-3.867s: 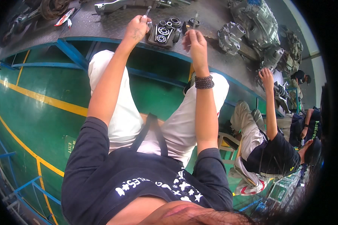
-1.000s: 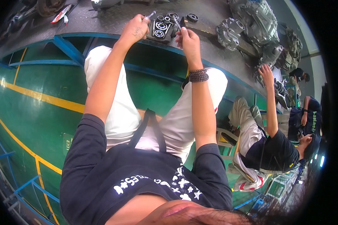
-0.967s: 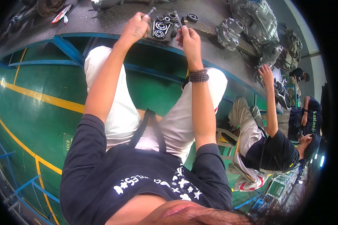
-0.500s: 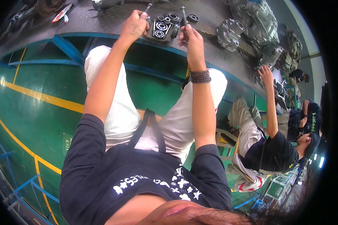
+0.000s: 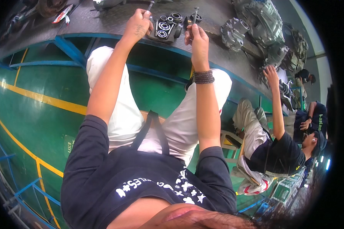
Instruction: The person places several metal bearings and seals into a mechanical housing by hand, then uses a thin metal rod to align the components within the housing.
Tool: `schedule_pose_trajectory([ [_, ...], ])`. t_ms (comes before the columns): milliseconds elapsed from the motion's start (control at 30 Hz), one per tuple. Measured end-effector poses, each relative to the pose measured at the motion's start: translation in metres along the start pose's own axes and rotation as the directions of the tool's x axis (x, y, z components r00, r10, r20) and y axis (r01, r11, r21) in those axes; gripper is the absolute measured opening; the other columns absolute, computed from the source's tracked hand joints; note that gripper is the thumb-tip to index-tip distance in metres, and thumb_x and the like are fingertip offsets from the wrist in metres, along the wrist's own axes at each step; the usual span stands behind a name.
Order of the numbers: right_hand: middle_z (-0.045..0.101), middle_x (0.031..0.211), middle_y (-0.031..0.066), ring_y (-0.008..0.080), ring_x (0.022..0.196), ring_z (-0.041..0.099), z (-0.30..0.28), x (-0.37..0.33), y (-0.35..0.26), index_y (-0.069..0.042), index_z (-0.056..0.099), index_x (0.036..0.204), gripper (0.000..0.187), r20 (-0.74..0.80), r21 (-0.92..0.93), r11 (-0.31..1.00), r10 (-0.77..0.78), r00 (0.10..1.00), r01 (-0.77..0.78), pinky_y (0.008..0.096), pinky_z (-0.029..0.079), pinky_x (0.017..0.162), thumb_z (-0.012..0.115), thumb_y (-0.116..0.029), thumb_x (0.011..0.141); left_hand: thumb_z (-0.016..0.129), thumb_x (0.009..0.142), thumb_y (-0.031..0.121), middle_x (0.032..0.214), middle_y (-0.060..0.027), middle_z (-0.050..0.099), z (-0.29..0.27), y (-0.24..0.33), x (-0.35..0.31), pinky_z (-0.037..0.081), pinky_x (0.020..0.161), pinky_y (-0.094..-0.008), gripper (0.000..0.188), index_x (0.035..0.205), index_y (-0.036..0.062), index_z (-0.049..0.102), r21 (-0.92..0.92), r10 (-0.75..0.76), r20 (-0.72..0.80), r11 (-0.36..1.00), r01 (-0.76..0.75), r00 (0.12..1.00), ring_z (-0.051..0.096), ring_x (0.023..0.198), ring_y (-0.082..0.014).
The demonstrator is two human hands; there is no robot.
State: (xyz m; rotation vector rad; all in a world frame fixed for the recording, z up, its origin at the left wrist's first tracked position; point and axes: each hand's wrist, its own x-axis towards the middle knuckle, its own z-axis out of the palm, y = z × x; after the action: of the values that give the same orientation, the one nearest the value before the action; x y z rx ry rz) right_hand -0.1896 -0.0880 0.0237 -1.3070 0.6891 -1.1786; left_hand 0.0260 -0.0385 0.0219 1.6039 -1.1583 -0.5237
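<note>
My left hand (image 5: 137, 26) is closed around a slim metal bolt (image 5: 151, 5), whose head sticks up past the fingers. Just to the right of that hand, a dark metal housing with round bearings (image 5: 163, 32) sits near the bench's edge. My right hand (image 5: 198, 40) pinches a second long bolt (image 5: 195, 16), holding it upright to the right of the housing and apart from it. Behind that bolt lies a dark ring-shaped part (image 5: 198, 17), partly hidden. Fingers cover the lower ends of both bolts.
The metal-topped bench (image 5: 114, 23) has a blue frame (image 5: 70, 49). Farther right on it stand a silver gear casing (image 5: 233, 34) and a larger casing (image 5: 262, 23). A red-and-white packet (image 5: 63, 14) lies at the far left. A co-worker (image 5: 275, 152) sits to my right, reaching toward the bench.
My right hand has moved a little to the right, carrying its bolt away from the housing. My left hand stays nearly where it was, still gripping its bolt.
</note>
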Motion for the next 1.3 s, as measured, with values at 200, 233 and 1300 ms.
schedule_pose_trajectory([
  [200,0.060,0.069,0.0010,0.0088,0.055,0.051,-0.002,0.001,0.008,-0.002,0.061,0.092,0.030,-0.023,-0.138,0.982,0.124,0.992,-0.126,0.0235,0.040,0.050,0.053,-0.028,0.103,0.042,0.105,0.032,0.077,-0.0062,0.070,0.000,0.007,-0.005,0.051,0.070,-0.0307,0.035,0.118,0.0014,0.054,0.115,-0.030,-0.014,0.993,0.032,0.999,0.063,0.061,-0.0149],
  [233,0.060,0.069,0.0010,0.0087,0.055,0.051,-0.005,0.002,0.011,-0.002,0.061,0.091,0.030,-0.038,-0.208,0.948,0.240,0.970,-0.242,0.0237,0.040,0.050,0.053,-0.028,0.103,0.042,0.104,0.032,0.077,-0.0060,0.070,0.001,0.010,-0.007,0.051,0.070,-0.0307,0.035,0.119,0.0014,0.054,0.131,-0.034,-0.003,0.991,0.035,0.999,0.064,0.061,-0.0149],
  [1300,0.062,0.070,0.0025,0.0078,0.057,0.054,-0.002,0.004,0.011,0.000,0.064,0.090,0.030,-0.065,-0.280,0.953,0.100,0.993,-0.114,0.0231,0.042,0.052,0.056,-0.027,0.101,0.042,0.105,0.033,0.075,-0.0053,0.069,0.000,-0.008,0.003,0.051,0.073,-0.0337,0.035,0.119,0.0028,0.053,0.290,-0.113,0.055,0.952,0.093,0.992,0.063,0.064,-0.0161],
])
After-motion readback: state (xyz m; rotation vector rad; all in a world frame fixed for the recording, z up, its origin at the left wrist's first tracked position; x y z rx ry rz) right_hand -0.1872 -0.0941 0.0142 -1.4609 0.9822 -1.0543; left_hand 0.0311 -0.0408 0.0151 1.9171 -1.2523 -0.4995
